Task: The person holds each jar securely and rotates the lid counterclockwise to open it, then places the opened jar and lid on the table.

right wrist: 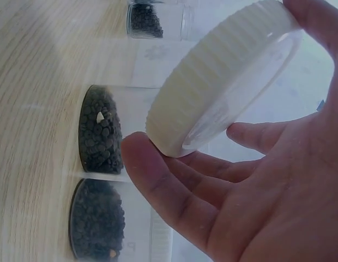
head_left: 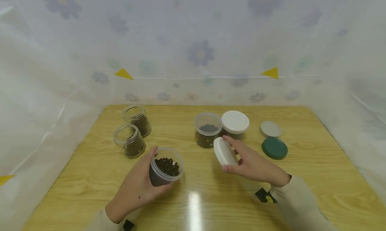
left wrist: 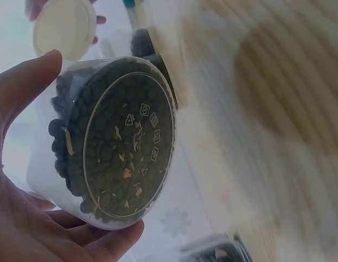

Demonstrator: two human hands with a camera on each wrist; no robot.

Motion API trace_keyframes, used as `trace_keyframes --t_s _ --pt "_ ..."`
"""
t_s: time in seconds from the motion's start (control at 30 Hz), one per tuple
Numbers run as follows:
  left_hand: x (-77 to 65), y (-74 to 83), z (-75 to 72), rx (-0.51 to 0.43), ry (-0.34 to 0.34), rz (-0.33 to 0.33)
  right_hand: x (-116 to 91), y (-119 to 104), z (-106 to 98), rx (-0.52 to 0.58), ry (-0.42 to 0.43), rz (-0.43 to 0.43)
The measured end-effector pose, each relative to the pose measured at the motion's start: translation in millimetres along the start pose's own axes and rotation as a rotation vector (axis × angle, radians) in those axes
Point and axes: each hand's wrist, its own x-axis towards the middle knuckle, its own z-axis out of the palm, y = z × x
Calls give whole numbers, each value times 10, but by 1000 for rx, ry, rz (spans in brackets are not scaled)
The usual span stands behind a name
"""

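My left hand (head_left: 137,187) grips a clear plastic jar (head_left: 158,178) round its side, thumb and fingers on opposite sides. The jar is tilted, its open mouth facing up and toward me, with dark pellets (head_left: 167,166) inside. From the left wrist, the jar's round base (left wrist: 128,147) shows pressed symbols and a few pale bits among the pellets. To the right, my right hand (head_left: 256,164) pinches a white screw lid (head_left: 224,153) by its edge, held on a slant. The right wrist view shows the lid's ribbed rim (right wrist: 207,76). A gap separates lid and jar.
Behind the white lid stand an uncovered plastic jar (head_left: 206,139) of pellets and a jar with a white lid on (head_left: 235,121). Two open glass jars, one nearer (head_left: 134,148) and one farther (head_left: 143,124), stand left. A pale lid (head_left: 270,129) and green lid (head_left: 274,148) lie right.
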Motion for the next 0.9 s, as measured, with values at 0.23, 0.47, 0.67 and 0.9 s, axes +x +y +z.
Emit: trace_keyframes --t_s 0.23,0.47,0.67,0.9 --pt "-143 -200 -160 -13 12 -32 -39 15 -21 -24 10 17" --pt "-282 -403 -224 -11 57 -85 -83 79 -32 -12 30 9" --pt "-380 -508 -254 21 43 -139 -101 125 -41 -6 62 -18" --pt "-372 -728 -348 51 9 -159 -137 157 -50 -1 54 21"
